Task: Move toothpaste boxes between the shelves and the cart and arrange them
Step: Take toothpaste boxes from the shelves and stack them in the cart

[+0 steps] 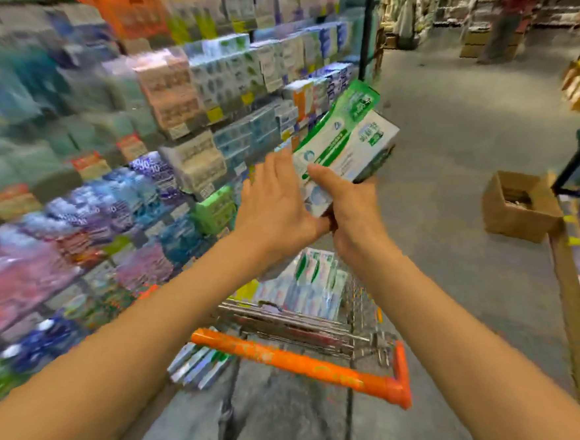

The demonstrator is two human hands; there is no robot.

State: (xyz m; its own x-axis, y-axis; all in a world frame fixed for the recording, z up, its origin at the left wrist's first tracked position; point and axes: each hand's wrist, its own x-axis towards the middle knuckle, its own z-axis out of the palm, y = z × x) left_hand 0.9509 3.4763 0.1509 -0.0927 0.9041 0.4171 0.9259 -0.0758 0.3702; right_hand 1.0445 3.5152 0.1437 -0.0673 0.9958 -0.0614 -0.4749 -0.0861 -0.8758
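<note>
Both bare forearms reach forward over the cart (324, 334), hands meeting at chest height. The right hand (353, 208) grips the near end of a stack of toothpaste boxes (345, 147), thumb lying across the top face and fingers (368, 181) curled beneath. The left hand (273, 203) lies flat against the stack's left side, its fingers straight and released, pressing rather than clasping.

The stack is held in the air above the cart, tilted up and away toward the shelves (172, 125); at least two long rectangular boxes show, one green and white on top, one white and pale blue below, though the exact count is blurred. Their card faces look glossy.

More long boxes lie in the cart's wire basket, too smeared to count. The cart has one orange plastic handle bar (291, 360) and a metal mesh body. The shelves on the left carry many tiers of packed cartons, heavily blurred. One open brown cardboard box (517, 207) sits on the grey floor (447, 140) to the right.
</note>
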